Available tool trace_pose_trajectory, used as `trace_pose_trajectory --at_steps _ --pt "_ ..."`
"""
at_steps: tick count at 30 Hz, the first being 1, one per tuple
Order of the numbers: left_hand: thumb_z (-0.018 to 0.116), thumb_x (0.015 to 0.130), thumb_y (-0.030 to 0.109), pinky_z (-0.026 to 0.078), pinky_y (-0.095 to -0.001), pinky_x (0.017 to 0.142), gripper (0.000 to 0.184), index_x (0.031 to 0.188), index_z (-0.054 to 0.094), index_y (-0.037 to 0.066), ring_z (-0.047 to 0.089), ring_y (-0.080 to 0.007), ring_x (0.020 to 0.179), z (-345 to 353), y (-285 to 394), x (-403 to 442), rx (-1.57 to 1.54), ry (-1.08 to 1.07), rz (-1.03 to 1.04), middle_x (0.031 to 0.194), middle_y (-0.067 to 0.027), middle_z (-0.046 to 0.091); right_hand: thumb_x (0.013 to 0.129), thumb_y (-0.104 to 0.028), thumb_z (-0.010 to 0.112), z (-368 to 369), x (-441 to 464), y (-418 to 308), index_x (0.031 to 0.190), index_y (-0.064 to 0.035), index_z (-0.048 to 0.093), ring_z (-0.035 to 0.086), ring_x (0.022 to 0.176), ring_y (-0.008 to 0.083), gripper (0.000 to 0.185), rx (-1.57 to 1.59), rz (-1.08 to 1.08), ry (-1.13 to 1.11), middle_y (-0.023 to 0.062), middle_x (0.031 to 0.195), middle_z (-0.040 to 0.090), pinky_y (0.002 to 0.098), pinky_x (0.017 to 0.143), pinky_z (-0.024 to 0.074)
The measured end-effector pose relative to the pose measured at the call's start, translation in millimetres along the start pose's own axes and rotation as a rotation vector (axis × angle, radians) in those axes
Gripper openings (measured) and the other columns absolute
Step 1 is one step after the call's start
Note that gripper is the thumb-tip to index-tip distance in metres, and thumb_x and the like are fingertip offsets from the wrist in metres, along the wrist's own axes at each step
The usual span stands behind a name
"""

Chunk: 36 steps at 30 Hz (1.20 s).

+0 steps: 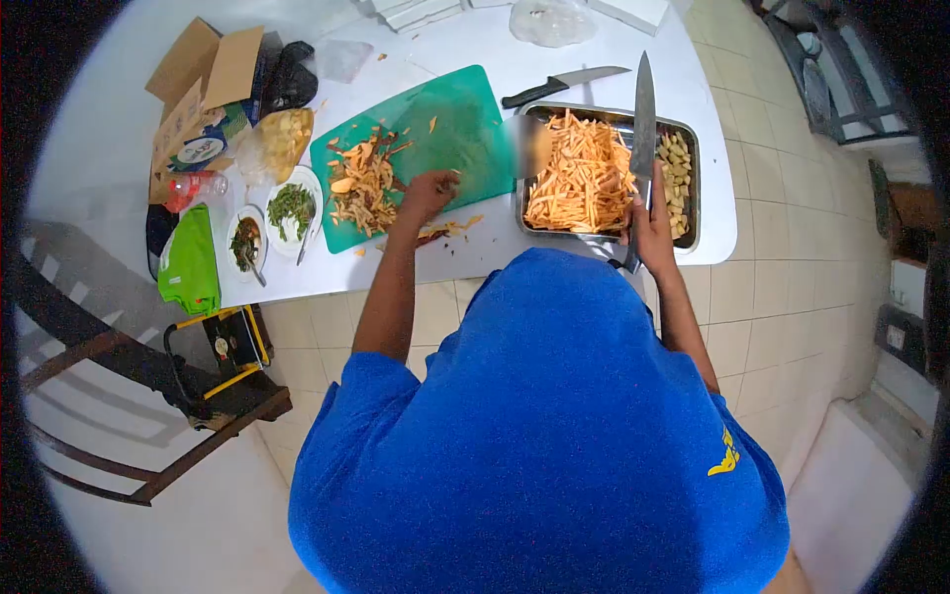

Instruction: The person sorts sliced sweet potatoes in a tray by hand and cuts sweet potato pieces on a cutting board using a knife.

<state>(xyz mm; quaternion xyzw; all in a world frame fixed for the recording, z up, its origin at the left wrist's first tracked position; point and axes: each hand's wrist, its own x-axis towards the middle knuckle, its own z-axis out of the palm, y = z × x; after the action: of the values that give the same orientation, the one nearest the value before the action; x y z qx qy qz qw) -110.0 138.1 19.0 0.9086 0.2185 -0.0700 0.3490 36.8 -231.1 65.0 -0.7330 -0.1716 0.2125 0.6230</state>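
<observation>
My right hand (650, 236) is wrapped round the handle of a large kitchen knife (645, 119), its broad blade pointing away from me over the metal tray (608, 238). Orange vegetable sticks (579, 178) are heaped in the tray, with pale cut pieces (676, 178) along its right side. My left hand (427, 196) is over the lower part of the green cutting board (455, 109), its fingers curled in; whatever they may hold is too small to make out. Left of that hand lies a pile of peelings and scraps (361, 183) on the board.
A second knife (564, 85) with a black handle lies behind the tray. At the left are plates of chopped greens (291, 211) and dark food (245, 245), a bag of yellow pieces (282, 144), an open cardboard box (203, 99) and a green cloth (190, 267). Scraps (445, 232) line the front edge.
</observation>
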Motion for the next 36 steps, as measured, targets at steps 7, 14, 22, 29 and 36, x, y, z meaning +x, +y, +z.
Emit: trace_pose_trajectory --at_steps 7,14,22,29,36 --pt "0.067 0.078 0.014 0.049 -0.0402 0.084 0.029 0.107 0.063 0.011 0.058 -0.0278 0.099 39.4 -22.6 -24.6 0.081 0.410 -0.116 0.109 -0.0107 0.057 0.097 -0.029 0.042 4.9 5.2 -1.8 0.148 -0.0145 0.015 0.057 0.106 0.0308 0.059 -0.301 -0.008 -0.150 0.0209 0.144 0.034 0.0378 0.088 0.0453" --pt "0.065 0.078 0.011 0.046 -0.0409 0.088 0.033 0.111 0.061 0.011 0.055 -0.0306 0.104 30.3 10.9 27.5 0.140 0.542 0.014 0.113 -0.0117 0.055 0.096 -0.023 0.043 16.9 13.7 -23.6 0.147 -0.0144 0.017 0.046 0.124 0.0359 0.058 -0.376 -0.246 -0.245 0.0209 0.140 0.039 0.0395 0.100 0.0378" --pt "0.068 0.077 0.020 0.042 -0.0438 0.094 0.037 0.110 0.059 0.004 0.052 -0.0341 0.109 60.3 83.5 67.6 -0.044 0.369 0.453 0.115 -0.0159 0.055 0.095 -0.028 0.046 -18.9 4.5 -2.6 0.144 -0.0088 0.025 0.038 0.130 0.0332 0.056 -0.318 -0.054 -0.062 0.0210 0.141 0.037 0.0382 0.105 0.0317" --pt "0.076 0.064 0.047 0.022 -0.0540 0.107 0.087 0.135 0.043 0.010 0.026 -0.0395 0.132 114.4 169.2 47.8 0.155 0.254 0.591 0.142 -0.0169 0.033 0.091 -0.021 0.052 -74.6 -26.0 11.7 0.142 -0.0203 0.033 0.061 0.101 0.0362 0.054 -0.487 0.215 -0.001 0.0243 0.114 0.059 0.0397 0.088 0.0468" --pt "0.068 0.078 0.028 0.039 -0.0421 0.098 0.038 0.112 0.064 0.010 0.048 -0.0314 0.117 116.5 156.1 76.3 0.081 0.097 0.619 0.122 -0.0117 0.056 0.090 -0.011 0.054 -95.6 -61.1 21.5 0.141 -0.0244 0.036 0.063 0.066 0.0234 0.056 -0.465 0.301 -0.090 0.0162 0.087 0.067 0.0372 0.067 0.0507"
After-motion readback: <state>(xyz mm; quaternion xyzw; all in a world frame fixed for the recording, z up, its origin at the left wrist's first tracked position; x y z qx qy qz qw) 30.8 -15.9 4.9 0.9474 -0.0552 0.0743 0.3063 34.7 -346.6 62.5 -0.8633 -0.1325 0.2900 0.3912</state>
